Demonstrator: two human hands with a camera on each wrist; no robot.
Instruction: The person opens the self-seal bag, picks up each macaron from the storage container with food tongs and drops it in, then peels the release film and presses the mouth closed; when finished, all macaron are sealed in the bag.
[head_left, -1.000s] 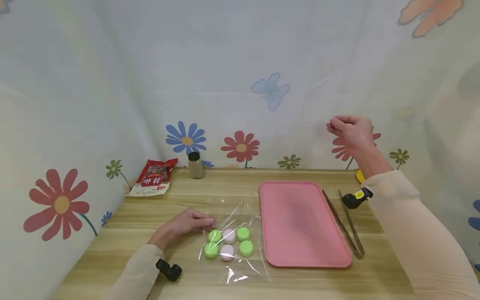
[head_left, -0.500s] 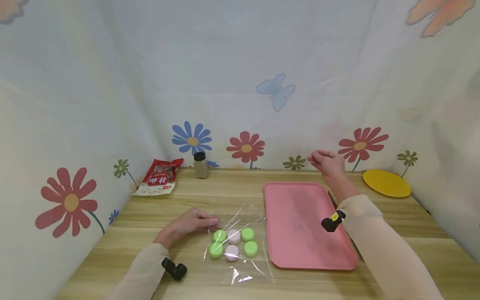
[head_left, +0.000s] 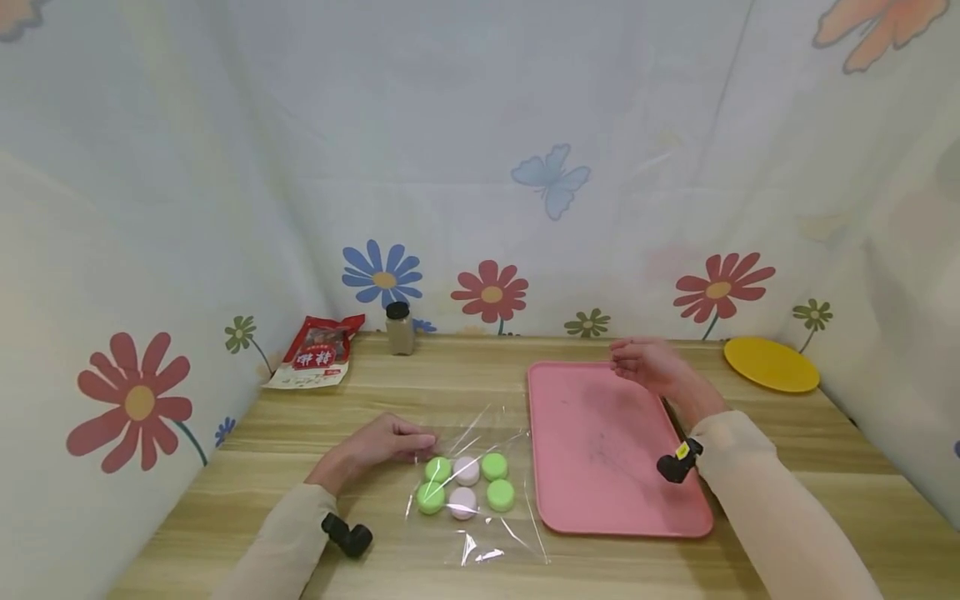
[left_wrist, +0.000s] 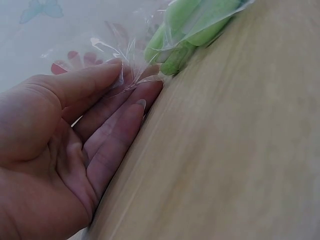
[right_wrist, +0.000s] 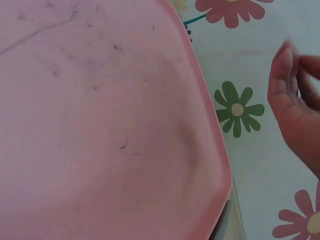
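Note:
A clear plastic bag (head_left: 480,537) lies on the table, with several green and pale pink macarons (head_left: 500,495) in two rows inside it. My left hand (head_left: 386,442) pinches the bag's left edge between thumb and fingers, and the left wrist view shows the crumpled film (left_wrist: 125,75) at the fingertips. My right hand (head_left: 652,367) hangs over the far right part of a pink tray (head_left: 600,483). Its fingers (right_wrist: 282,75) are loosely bent with nothing seen in them.
Metal tongs (head_left: 672,414) lie along the tray's right side, mostly hidden by my right arm. A yellow plate (head_left: 772,364) is at the back right. At the back left are a red and white snack packet (head_left: 311,354) and a black-capped jar (head_left: 400,331).
My right hand has come down and left from high at the right to over the tray's far end. The left hand keeps its pinch on the bag. The head view has shifted slightly.

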